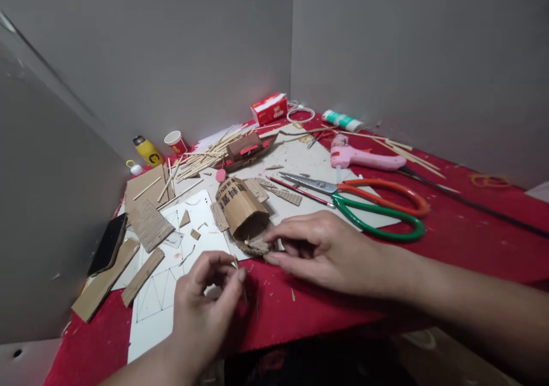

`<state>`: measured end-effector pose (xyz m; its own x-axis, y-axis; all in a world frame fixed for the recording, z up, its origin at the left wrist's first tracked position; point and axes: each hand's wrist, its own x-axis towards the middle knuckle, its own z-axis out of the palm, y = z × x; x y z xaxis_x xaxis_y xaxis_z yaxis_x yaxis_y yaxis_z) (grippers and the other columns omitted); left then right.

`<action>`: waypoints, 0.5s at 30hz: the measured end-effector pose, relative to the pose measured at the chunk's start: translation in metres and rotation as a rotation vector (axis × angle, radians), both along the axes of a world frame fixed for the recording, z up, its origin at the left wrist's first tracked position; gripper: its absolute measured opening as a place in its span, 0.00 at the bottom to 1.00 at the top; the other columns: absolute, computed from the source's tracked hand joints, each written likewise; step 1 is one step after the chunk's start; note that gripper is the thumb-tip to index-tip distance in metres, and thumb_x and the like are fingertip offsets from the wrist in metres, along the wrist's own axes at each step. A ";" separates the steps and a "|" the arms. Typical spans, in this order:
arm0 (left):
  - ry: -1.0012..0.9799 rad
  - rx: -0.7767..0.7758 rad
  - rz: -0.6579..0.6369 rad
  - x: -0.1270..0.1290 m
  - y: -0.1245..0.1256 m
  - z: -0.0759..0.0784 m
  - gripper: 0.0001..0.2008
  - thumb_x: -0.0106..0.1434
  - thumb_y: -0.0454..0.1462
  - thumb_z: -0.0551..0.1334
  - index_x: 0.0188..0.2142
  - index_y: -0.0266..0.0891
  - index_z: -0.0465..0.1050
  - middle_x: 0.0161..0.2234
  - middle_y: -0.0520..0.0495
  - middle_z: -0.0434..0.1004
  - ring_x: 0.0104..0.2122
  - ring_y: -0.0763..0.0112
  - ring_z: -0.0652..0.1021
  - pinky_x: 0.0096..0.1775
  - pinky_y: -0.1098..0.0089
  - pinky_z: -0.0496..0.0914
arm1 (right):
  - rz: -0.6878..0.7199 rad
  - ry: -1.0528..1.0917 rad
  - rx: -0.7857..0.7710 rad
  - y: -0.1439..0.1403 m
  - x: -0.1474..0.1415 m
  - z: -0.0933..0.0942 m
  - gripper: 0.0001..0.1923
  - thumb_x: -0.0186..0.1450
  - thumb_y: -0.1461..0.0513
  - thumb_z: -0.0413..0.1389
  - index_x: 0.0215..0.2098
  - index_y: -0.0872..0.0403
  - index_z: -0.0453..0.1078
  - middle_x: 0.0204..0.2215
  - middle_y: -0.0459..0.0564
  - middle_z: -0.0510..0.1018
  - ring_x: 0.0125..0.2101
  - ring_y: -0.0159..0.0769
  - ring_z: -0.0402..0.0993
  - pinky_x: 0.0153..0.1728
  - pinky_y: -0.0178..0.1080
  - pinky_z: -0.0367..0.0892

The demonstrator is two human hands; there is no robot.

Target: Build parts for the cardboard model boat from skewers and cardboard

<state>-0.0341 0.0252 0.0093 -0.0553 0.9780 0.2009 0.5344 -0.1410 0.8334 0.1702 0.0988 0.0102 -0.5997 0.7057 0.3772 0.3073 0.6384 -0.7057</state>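
Note:
A cardboard model boat [242, 206] with a curved roof and dark printed characters stands near the table's front edge, its open end facing me. My right hand [317, 249] grips the near right edge of the boat between thumb and fingers. Just to the left of the boat's near end, my left hand [210, 294] pinches a thin wooden stick [237, 263] between thumb and forefinger. Most of the stick is hidden by the fingers. Beside the boat lie cardboard strips [286, 196] and a red and black pencil [306, 193].
Large scissors [377, 203] with orange and green handles lie to the right, below a pink glue gun [364, 158]. Behind are a finished-looking boat [246, 151], wooden sticks [201, 157], a paper cup [175, 142] and a yellow bottle [148, 151]. A phone [108, 243] and cardboard pieces [152, 226] lie left.

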 end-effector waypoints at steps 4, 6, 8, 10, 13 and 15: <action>0.134 0.283 -0.117 0.006 -0.012 -0.002 0.06 0.59 0.31 0.64 0.32 0.42 0.69 0.23 0.52 0.76 0.22 0.74 0.76 0.26 0.75 0.70 | 0.136 0.140 -0.367 -0.013 -0.005 0.010 0.11 0.62 0.58 0.60 0.36 0.59 0.77 0.17 0.41 0.67 0.19 0.25 0.59 0.20 0.28 0.58; 0.164 0.431 -0.213 0.008 -0.013 -0.003 0.08 0.59 0.29 0.62 0.34 0.43 0.68 0.24 0.51 0.75 0.22 0.73 0.76 0.26 0.75 0.70 | 0.167 0.160 -0.451 -0.019 -0.008 0.012 0.11 0.61 0.57 0.60 0.35 0.58 0.78 0.18 0.42 0.69 0.20 0.26 0.61 0.21 0.28 0.61; 0.195 0.485 -0.303 0.009 -0.011 -0.002 0.09 0.58 0.28 0.61 0.34 0.43 0.66 0.23 0.50 0.76 0.22 0.72 0.76 0.26 0.74 0.70 | 0.171 0.174 -0.421 -0.023 -0.010 0.014 0.11 0.62 0.58 0.59 0.33 0.58 0.79 0.20 0.45 0.73 0.21 0.27 0.65 0.23 0.29 0.63; 0.181 0.440 -0.352 0.010 -0.009 0.003 0.08 0.58 0.28 0.61 0.32 0.43 0.65 0.23 0.49 0.76 0.22 0.71 0.76 0.26 0.73 0.70 | 0.165 0.195 -0.360 -0.024 -0.008 0.016 0.10 0.63 0.59 0.59 0.32 0.58 0.79 0.22 0.48 0.77 0.23 0.28 0.68 0.24 0.29 0.65; -0.046 0.111 -0.360 0.011 -0.004 0.012 0.05 0.60 0.34 0.62 0.32 0.41 0.66 0.25 0.47 0.77 0.24 0.71 0.76 0.27 0.73 0.69 | 0.138 0.233 -0.336 -0.022 -0.003 0.019 0.07 0.63 0.63 0.59 0.31 0.56 0.79 0.23 0.48 0.79 0.24 0.28 0.71 0.26 0.30 0.67; -0.291 -0.222 -0.373 0.011 -0.001 0.016 0.07 0.60 0.39 0.64 0.33 0.39 0.68 0.27 0.46 0.77 0.25 0.74 0.75 0.27 0.75 0.68 | 0.118 0.231 -0.363 -0.019 0.000 0.019 0.07 0.63 0.63 0.59 0.31 0.56 0.79 0.23 0.47 0.78 0.24 0.28 0.72 0.26 0.30 0.67</action>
